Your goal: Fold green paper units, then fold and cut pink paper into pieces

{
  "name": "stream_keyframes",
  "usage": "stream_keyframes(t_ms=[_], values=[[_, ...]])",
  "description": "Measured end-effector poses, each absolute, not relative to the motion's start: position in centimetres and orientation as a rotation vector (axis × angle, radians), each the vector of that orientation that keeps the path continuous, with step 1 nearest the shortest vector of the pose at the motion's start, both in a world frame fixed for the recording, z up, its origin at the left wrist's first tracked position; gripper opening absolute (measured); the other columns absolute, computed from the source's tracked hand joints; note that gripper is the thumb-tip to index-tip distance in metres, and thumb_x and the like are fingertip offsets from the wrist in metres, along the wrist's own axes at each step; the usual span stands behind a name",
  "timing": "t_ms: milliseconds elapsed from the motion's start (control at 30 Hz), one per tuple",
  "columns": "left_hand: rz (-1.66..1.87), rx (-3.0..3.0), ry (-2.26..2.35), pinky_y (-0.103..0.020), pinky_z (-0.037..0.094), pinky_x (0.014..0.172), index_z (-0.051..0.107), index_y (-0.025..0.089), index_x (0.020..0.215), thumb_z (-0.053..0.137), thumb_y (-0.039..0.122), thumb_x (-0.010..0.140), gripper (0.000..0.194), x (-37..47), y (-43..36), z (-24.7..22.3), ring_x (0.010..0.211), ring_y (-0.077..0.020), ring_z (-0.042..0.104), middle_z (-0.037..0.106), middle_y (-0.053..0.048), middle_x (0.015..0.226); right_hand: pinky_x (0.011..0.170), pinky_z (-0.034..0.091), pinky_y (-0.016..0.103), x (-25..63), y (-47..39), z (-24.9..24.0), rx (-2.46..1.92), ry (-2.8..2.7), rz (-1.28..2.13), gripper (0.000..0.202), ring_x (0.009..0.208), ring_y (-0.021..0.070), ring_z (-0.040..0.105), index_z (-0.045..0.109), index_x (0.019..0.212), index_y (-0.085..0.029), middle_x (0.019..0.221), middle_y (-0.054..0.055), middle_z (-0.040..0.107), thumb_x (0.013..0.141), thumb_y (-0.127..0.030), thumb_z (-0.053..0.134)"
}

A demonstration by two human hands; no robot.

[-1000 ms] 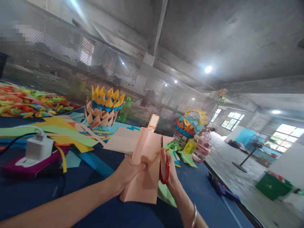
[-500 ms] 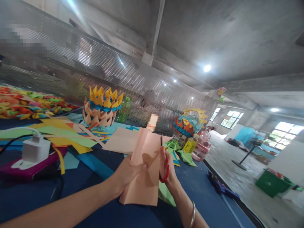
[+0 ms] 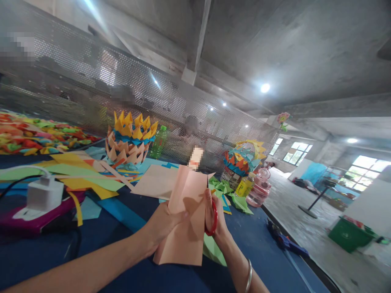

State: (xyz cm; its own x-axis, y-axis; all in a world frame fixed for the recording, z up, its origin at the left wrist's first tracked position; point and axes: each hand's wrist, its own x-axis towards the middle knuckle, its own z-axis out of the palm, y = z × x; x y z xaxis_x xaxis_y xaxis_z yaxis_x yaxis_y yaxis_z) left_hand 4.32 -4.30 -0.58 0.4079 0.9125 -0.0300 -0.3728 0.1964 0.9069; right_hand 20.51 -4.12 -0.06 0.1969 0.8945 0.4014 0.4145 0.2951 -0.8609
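Observation:
A folded sheet of peach paper [image 3: 183, 240] stands up in front of me, with my left hand [image 3: 166, 221] closed on its left side, thumb across the front. My right hand [image 3: 218, 217] is wrapped round red-handled scissors [image 3: 214, 217]. Their dark blades point up at the paper's right edge, where a thin sliver of paper leans out to the right near the top. Behind it, another flat peach sheet [image 3: 154, 181] lies on the blue table [image 3: 122, 248]. Just right of my right hand are light green folded papers [image 3: 241, 202].
Two baskets of folded paper, one yellow and peach [image 3: 130, 140], one blue and orange [image 3: 236, 160], stand along the perforated screen [image 3: 171, 101]. A purple power strip [image 3: 39, 217] with a charger [image 3: 45, 193] sits left. A blue glue gun [image 3: 287, 242] lies near the right edge, beside a pink bottle [image 3: 259, 189].
The sliver at the paper's upper right edge sticks out slightly higher, and the blades show less above my right hand. Both hands have stayed almost in place.

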Motion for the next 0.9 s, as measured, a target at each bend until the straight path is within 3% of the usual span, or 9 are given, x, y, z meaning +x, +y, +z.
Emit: stream_keyframes(t_ms=[200, 367, 433, 600, 700, 833, 900], values=[[1.002, 0.993, 0.72, -0.035, 0.056, 0.072, 0.074, 0.011, 0.086, 0.087, 0.037, 0.05, 0.047, 4.2, -4.3, -0.7, 0.08, -0.03, 0.071, 0.076, -0.012, 0.084, 0.044, 0.035, 0.024, 20.1, -4.1, 0.1, -1.258, -1.336, 0.65, 0.055, 0.051, 0.0133, 0.048, 0.055, 0.068, -0.017, 0.058, 0.001, 0.055, 0.079, -0.071, 0.049], [1.025, 0.914, 0.709, -0.038, 0.056, 0.075, 0.071, 0.009, 0.096, 0.086, 0.035, 0.048, 0.056, 3.5, -4.0, 0.2, 0.085, -0.0332, 0.071, 0.075, -0.015, 0.09, 0.036, 0.026, 0.021, 19.2, -4.4, 0.6, -1.193, -1.231, 0.865, 0.053, 0.036, 0.0077, 0.035, 0.043, 0.058, -0.02, 0.042, -0.006, 0.038, 0.078, -0.068, 0.053], [1.042, 0.913, 0.706, -0.04, 0.055, 0.076, 0.071, 0.008, 0.096, 0.085, 0.035, 0.05, 0.056, 3.2, -3.6, 0.4, 0.084, -0.0343, 0.071, 0.075, -0.016, 0.089, 0.035, 0.027, 0.02, 19.1, -4.6, 0.8, -1.205, -1.242, 0.914, 0.053, 0.034, 0.0075, 0.036, 0.042, 0.056, -0.021, 0.039, -0.007, 0.036, 0.077, -0.067, 0.055], [0.983, 0.92, 0.652, -0.044, 0.055, 0.078, 0.067, 0.007, 0.106, 0.084, 0.032, 0.055, 0.059, 2.6, -2.4, 0.3, 0.083, -0.0347, 0.071, 0.074, -0.019, 0.093, 0.041, 0.036, 0.02, 19.2, -5.3, 1.0, -1.203, -1.368, 1.092, 0.043, 0.041, 0.008, 0.045, 0.054, 0.066, -0.016, 0.049, -0.005, 0.049, 0.066, -0.055, 0.073], [0.929, 0.92, 0.572, -0.043, 0.054, 0.081, 0.065, 0.009, 0.111, 0.082, 0.034, 0.062, 0.058, 2.1, -2.0, 0.8, 0.087, -0.0335, 0.07, 0.073, -0.018, 0.099, 0.042, 0.037, 0.02, 19.4, -5.2, 1.0, -1.18, -1.343, 1.149, 0.042, 0.045, 0.0103, 0.05, 0.059, 0.073, -0.014, 0.056, -0.002, 0.056, 0.065, -0.053, 0.074], [0.954, 0.843, 0.475, -0.037, 0.053, 0.083, 0.067, 0.011, 0.108, 0.073, 0.043, 0.074, 0.048, 1.2, -1.3, 1.9, 0.091, -0.0283, 0.069, 0.073, -0.014, 0.1, 0.041, 0.038, 0.021, 20.1, -4.9, 0.9, -1.173, -1.296, 1.084, 0.04, 0.045, 0.0109, 0.052, 0.062, 0.075, -0.013, 0.057, 0.0, 0.059, 0.065, -0.05, 0.074], [1.005, 0.787, 0.505, -0.031, 0.054, 0.077, 0.069, 0.013, 0.102, 0.069, 0.043, 0.077, 0.039, 0.7, -0.7, 2.2, 0.085, -0.0234, 0.069, 0.074, -0.01, 0.094, 0.04, 0.037, 0.02, 20.5, -4.8, 0.9, -1.167, -1.267, 1.077, 0.037, 0.044, 0.01, 0.05, 0.062, 0.073, -0.013, 0.056, -0.001, 0.059, 0.065, -0.047, 0.074]])
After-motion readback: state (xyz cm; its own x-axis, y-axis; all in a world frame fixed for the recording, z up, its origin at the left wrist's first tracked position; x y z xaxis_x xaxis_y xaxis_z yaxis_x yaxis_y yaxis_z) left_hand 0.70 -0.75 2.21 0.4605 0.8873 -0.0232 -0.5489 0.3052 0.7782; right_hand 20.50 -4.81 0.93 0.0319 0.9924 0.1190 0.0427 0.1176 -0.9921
